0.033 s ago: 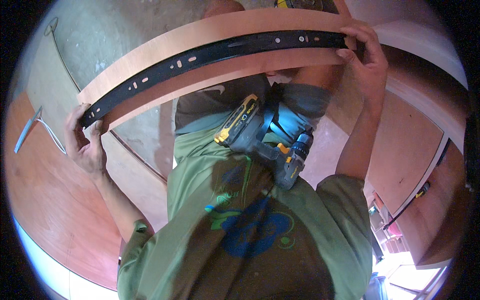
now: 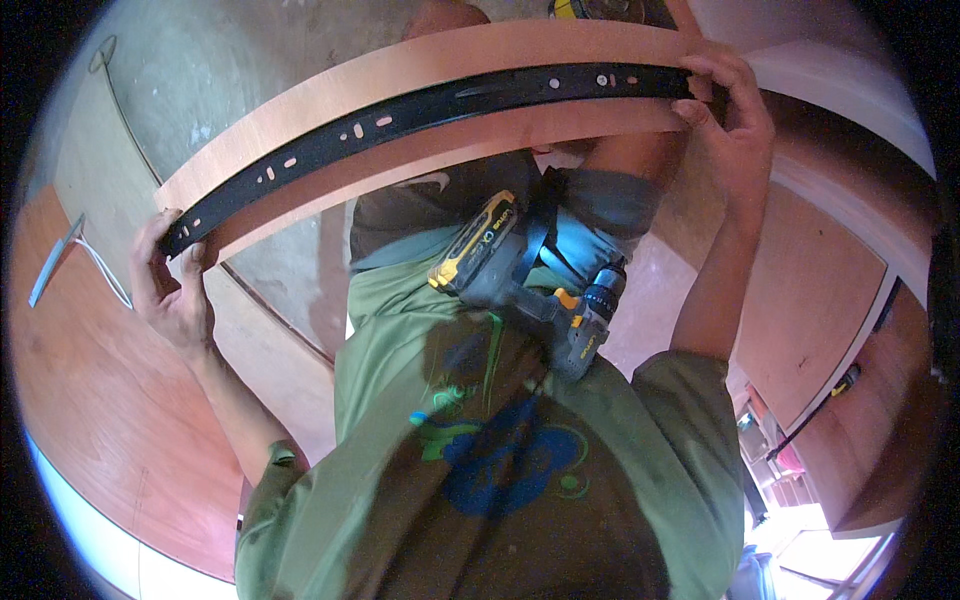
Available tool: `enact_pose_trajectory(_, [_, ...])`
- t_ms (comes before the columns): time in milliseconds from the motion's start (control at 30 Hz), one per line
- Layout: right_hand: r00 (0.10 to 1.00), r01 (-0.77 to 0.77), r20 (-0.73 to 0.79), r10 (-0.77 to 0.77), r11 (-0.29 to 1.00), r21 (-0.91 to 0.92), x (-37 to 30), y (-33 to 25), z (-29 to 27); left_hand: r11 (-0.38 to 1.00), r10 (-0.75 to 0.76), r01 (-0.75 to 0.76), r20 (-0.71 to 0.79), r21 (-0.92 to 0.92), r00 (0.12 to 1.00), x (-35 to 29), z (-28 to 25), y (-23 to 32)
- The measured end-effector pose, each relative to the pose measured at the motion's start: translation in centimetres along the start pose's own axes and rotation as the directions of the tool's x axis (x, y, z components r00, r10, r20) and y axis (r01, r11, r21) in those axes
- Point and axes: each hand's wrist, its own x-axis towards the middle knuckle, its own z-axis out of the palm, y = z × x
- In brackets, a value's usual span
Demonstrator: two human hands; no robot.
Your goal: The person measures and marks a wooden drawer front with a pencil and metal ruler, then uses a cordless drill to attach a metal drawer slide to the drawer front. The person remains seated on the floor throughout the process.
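Observation:
A long black drawer slide (image 2: 430,106) with oblong slots lies along the face of a narrow wooden board (image 2: 350,98), both held up across my lap. Near the slide's right end sits a screw head (image 2: 601,80). My left hand (image 2: 180,290) is closed round the left end, thumb and fingers on the slide and board. At the other end, my right hand (image 2: 735,110) pinches the slide's tip between thumb and fingers, beside the board's edge. A grey and yellow cordless drill (image 2: 520,285) rests on my lap, touched by neither hand.
A wood panel (image 2: 110,380) stands at the left, with a thin blue strip (image 2: 52,265) and white cord by it. Wooden cabinet panels (image 2: 800,300) rise at the right. A round yellow and black object (image 2: 595,8) lies beyond the board. Concrete floor (image 2: 240,90) shows ahead.

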Motion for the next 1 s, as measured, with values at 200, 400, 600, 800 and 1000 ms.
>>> enact_pose_trajectory(200, [0.996,-0.091,-0.003,0.091,0.994,-0.056,0.0,0.0,0.1,0.997,-0.022,0.023,-0.016,0.073,1.0,-0.8,-0.5,-0.1])
enact_pose_trajectory(400, [0.993,-0.112,-0.035,0.111,0.993,-0.045,-0.2,-1.5,0.1,0.995,-0.013,0.012,0.006,0.103,1.0,-1.3,-0.4,0.5])
enact_pose_trajectory(600, [0.99,-0.137,-0.038,0.138,0.99,0.028,-0.8,-1.3,0.4,0.994,-0.026,0.026,-0.006,0.104,1.0,-1.3,-0.1,1.5])
enact_pose_trajectory(800, [0.993,-0.118,-0.021,0.119,0.992,0.049,-1.7,0.0,0.3,0.992,-0.042,0.043,-0.016,0.12,0.999,-0.7,-0.3,1.8])
enact_pose_trajectory(1000, [0.996,-0.088,-0.016,0.089,0.995,0.051,-1.8,0.5,0.6,0.991,-0.001,0.002,-0.005,0.133,1.0,0.4,0.1,1.9])
